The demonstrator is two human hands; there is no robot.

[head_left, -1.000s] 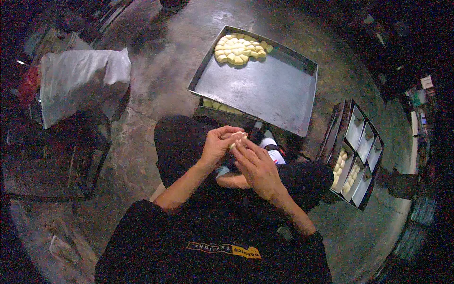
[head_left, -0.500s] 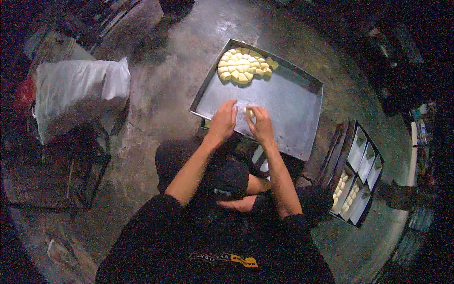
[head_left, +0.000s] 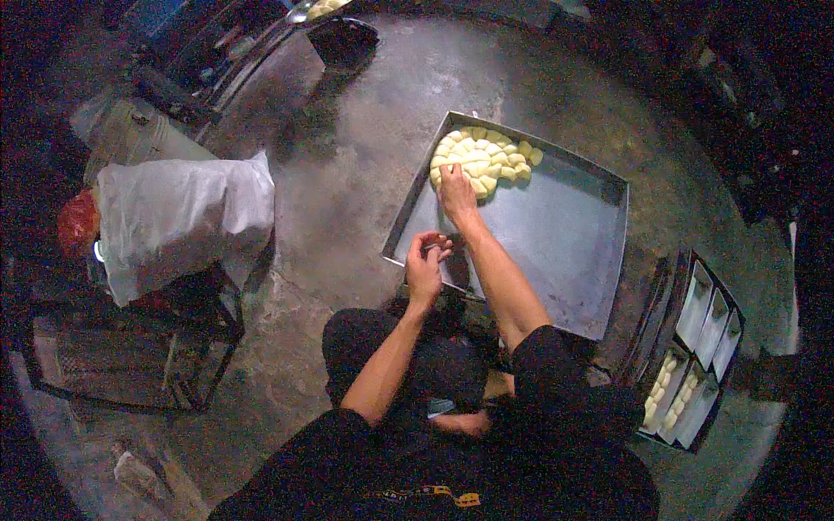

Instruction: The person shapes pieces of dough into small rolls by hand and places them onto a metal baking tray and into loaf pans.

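Observation:
A shallow metal tray (head_left: 556, 252) lies tilted in view in front of me. Cut pieces of pale yellow dough (head_left: 495, 156) crowd together in its far left corner. My right hand (head_left: 456, 193) reaches across the tray to the near left edge of this cluster, its fingertips closed on a dough piece. Nearer me, by the tray's near left rim, my left hand (head_left: 423, 269) is raised with curled fingers. Whatever those fingers hold, if anything, is too small to make out.
On the right stands a dark rack of rectangular pans (head_left: 695, 347), two with rows of dough pieces. A white sheet (head_left: 191, 217) covers something on the left, beside a red bag (head_left: 78, 219). A dark metal frame (head_left: 130, 356) stands below it. A dark bin (head_left: 343, 43) is farther off.
My right hand has left the tray's near edge, where it held a small dough ball, and moved to the dough cluster. My left hand's fingers have curled in. The whole view has shifted.

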